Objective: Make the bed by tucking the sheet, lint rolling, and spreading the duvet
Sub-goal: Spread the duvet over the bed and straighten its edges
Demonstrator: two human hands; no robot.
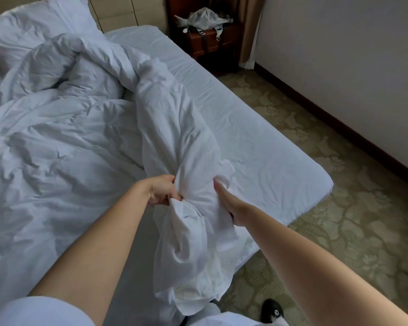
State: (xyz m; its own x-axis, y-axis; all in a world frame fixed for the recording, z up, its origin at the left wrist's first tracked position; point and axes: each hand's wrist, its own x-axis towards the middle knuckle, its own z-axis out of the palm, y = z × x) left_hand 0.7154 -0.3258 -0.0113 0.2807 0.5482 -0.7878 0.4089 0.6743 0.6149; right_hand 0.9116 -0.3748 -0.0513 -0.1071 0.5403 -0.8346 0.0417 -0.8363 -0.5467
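Both hands hold the white duvet point(170, 128) at the near end of the bed. The left hand point(161, 189) has its fingers curled into a bunched fold of the cloth, a clenched grip on the fabric. The right hand point(230, 203) is sunk into the same bundle just beside it; its thumb lies along the cloth, and its fingers are hidden in the folds, so it seems to be grasping the duvet, though the grip itself cannot be fully seen. From the hands the duvet hangs down over the near edge of the bed in a loose twist, and beyond them it runs up the mattress in a rumpled ridge, spreading into a crumpled heap across the left side. The fitted sheet point(257, 147) lies bare and lightly creased on the right side of the mattress. A pillow point(33, 27) leans at the head of the bed. A dark wooden nightstand point(210, 41) stands by the far corner with pale cloth on top. Patterned carpet point(339, 208) covers the floor.
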